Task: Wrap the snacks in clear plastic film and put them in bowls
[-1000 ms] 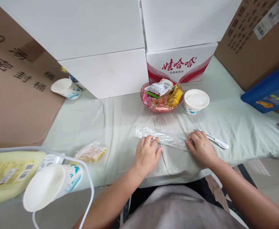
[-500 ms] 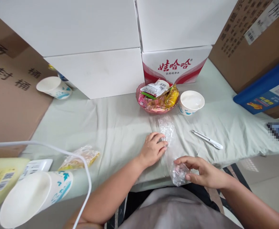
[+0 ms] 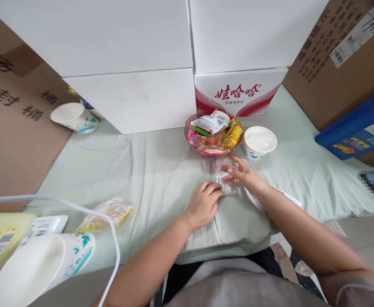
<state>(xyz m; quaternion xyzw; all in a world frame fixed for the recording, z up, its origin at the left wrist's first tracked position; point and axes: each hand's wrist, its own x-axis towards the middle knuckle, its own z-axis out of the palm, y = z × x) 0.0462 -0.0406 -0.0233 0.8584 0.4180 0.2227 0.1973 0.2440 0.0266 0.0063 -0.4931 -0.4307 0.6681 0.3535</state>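
Head cam: clear crinkled plastic bag mid-frame, folded small; left hand fingertips pin it, right hand fingers flat on it. Carton reads 娃哈哈.

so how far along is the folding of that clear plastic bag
Done: the clear plastic bag is already folded to a small packet on the cloth-covered table. In hand: the left hand pins its near end, the right hand presses the far end. Left: it isn't set aside yet.
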